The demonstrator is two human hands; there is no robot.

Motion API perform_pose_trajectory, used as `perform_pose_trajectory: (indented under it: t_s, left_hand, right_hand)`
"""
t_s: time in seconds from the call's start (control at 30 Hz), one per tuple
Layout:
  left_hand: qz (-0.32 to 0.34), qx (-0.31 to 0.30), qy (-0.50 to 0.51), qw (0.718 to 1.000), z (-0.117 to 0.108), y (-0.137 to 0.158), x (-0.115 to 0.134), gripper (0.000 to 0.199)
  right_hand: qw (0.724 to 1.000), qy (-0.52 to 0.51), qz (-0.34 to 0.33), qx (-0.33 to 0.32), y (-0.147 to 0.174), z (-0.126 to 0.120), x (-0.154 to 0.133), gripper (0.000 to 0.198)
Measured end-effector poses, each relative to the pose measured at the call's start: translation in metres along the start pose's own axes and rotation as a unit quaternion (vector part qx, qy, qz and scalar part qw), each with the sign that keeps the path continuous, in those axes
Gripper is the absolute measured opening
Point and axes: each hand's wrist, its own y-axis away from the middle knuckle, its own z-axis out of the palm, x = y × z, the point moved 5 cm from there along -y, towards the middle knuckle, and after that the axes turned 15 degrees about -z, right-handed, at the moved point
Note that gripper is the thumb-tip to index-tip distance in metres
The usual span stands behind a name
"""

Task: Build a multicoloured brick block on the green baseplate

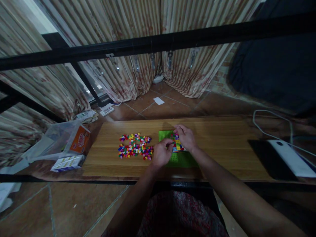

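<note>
A green studded baseplate lies on the wooden board between my hands. Small toy bricks in red, yellow, blue and pink are set together in a patch on it. My left hand is at the left side of this patch, thumb and forefinger pinched together at its edge; whatever lies between them is too small to name. Over the upper right of the patch bends my right hand, its fingers curled close together, and their tips hide what they hold or touch. Left of the baseplate is a spread of loose bricks in many colours.
The wooden board bears all this. At the left stand a clear plastic box with an orange label and a small white carton. A white device with a cable lies at the right. A black bar crosses before the curtains.
</note>
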Motion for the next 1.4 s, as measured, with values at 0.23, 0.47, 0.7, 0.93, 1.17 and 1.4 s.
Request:
perform_pose_trajectory:
  t_s: [0.23,0.47,0.7,0.93,1.17,1.4]
  left_hand:
    - [0.023,0.008,-0.061,0.998,0.000,-0.001,0.011,0.013]
    - [-0.021,0.019,-0.111,0.993,0.000,0.002,0.023,0.014]
    - [-0.023,0.024,-0.154,0.988,0.004,0.006,0.029,0.017]
    - [0.009,0.025,-0.205,0.978,0.008,0.007,0.035,0.017]
    - [0.025,0.015,-0.223,0.974,0.011,0.006,0.044,0.019]
    - [0.011,0.009,-0.252,0.968,0.013,0.006,0.047,0.018]
  right_hand:
    - [1.000,0.014,0.000,-0.014,-0.001,-0.001,-0.003,0.034]
    - [0.999,0.029,-0.008,-0.018,-0.001,0.001,-0.003,0.032]
    - [0.999,0.046,-0.007,-0.023,-0.001,0.001,-0.004,0.032]
    - [0.998,0.051,-0.009,-0.025,-0.001,0.002,-0.003,0.031]
    - [0.998,0.053,-0.009,-0.027,-0.001,0.002,-0.003,0.032]
    - [0.998,0.050,-0.010,-0.029,-0.001,0.002,-0.003,0.032]
